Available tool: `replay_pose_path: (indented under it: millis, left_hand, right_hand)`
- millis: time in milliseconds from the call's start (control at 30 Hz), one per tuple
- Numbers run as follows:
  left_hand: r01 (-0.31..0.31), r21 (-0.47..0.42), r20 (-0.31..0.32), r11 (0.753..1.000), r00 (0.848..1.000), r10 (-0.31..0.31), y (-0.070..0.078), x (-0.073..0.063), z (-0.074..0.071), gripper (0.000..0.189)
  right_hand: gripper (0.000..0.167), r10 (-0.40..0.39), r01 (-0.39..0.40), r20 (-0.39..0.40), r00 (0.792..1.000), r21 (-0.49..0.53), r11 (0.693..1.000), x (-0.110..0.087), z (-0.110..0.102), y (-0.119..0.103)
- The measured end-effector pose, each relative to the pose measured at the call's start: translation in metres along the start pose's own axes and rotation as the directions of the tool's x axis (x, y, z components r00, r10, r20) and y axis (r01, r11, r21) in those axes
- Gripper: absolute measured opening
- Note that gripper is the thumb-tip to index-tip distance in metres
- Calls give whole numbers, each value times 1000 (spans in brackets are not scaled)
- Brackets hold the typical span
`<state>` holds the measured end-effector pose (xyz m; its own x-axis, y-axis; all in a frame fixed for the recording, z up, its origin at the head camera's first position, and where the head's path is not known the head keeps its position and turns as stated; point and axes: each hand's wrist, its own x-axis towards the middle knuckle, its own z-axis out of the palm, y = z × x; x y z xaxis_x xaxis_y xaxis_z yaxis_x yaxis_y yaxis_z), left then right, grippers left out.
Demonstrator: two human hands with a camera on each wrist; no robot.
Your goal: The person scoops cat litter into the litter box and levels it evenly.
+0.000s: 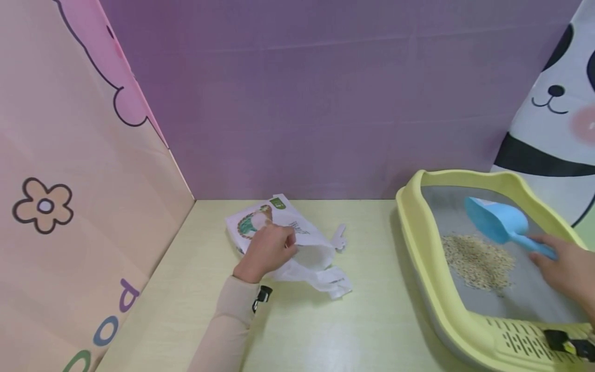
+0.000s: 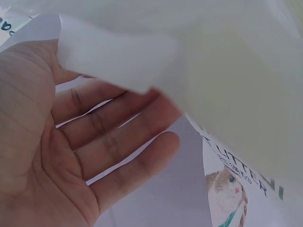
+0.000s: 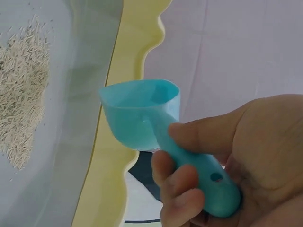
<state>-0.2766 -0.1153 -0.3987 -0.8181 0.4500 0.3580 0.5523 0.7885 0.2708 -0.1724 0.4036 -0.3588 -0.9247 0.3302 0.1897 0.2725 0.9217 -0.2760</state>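
In the head view, my left hand [image 1: 268, 250] is at the torn mouth of a white cat litter bag [image 1: 304, 227], printed with a cat, that lies on the table. The left wrist view has the bag's loose edge [image 2: 113, 56] between the thumb and index finger of the left hand [image 2: 94, 137]; their tips are hidden. My right hand [image 1: 569, 266] grips a blue scoop [image 1: 504, 219] by its handle above a yellow-rimmed litter box [image 1: 420, 227]. In the right wrist view, no litter shows in the scoop's cup [image 3: 142, 111].
A heap of pale litter pellets [image 1: 479, 261] lies on the box's grey floor. The box has a slotted step [image 1: 520, 341] at its front. A torn white scrap [image 1: 339, 238] lies right of the bag. A purple wall [image 1: 288, 103] stands behind the table [image 1: 321, 330].
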Motion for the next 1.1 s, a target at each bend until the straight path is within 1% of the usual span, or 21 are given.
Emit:
replay_pose_path:
  millis: [200, 300, 367, 433, 500, 533, 567, 667, 733, 767, 867, 967, 1100]
  left_hand:
    - [1, 7, 9, 1000, 1000, -1, -1, 0, 1, 7]
    - [-3, -4, 9, 1000, 1000, 3, 0, 0, 1, 3]
    - [-9, -4, 7, 1000, 1000, 9, 0, 0, 1, 7]
    - [-16, -3, 6, 1000, 1000, 16, -1, 0, 1, 12]
    - [-21, 0, 6, 1000, 1000, 21, -1, 0, 1, 15]
    - [-23, 1, 7, 1000, 1000, 23, 0, 0, 0, 16]
    - [-24, -1, 10, 1000, 1000, 24, 0, 0, 0, 16]
    - [-24, -3, 19, 1000, 1000, 24, 0, 0, 1, 16]
    - [-25, -4, 27, 1000, 999, 25, 0, 0, 1, 17]
    - [-26, -4, 31, 1000, 999, 26, 1, 0, 1, 17]
    - [-29, -2, 36, 1000, 999, 29, 1, 0, 1, 17]
    - [-31, 0, 36, 1000, 999, 31, 0, 0, 2, 17]
    - [-33, -10, 41, 999, 999, 33, 0, 0, 3, 17]
  right_hand:
    - [41, -48, 50, -59, 997, 30, 998, -10, -10, -16]
    - [48, -57, 62, -77, 995, 59, 996, -17, -17, -31]
    - [50, -79, 89, -112, 991, 87, 992, -23, -21, -45]
    - [49, -121, 143, -161, 980, 131, 981, -28, -24, -58]
    - [45, -170, 209, -210, 963, 181, 961, -33, -25, -71]
    - [43, -191, 238, -224, 956, 209, 948, -36, -26, -77]
    - [42, -202, 256, -225, 953, 241, 936, -38, -26, -83]
    - [41, -220, 272, -179, 959, 363, 891, -47, -22, -101]
    - [41, -234, 268, -131, 963, 445, 855, -53, -18, -113]
    - [40, -239, 260, -108, 965, 491, 831, -55, -15, -120]
    - [39, -263, 225, -32, 964, 624, 749, -62, -4, -140]
    - [43, -270, 145, 50, 962, 740, 656, -68, 9, -163]
    - [47, -271, 30, 137, 953, 845, 534, -77, 28, -193]
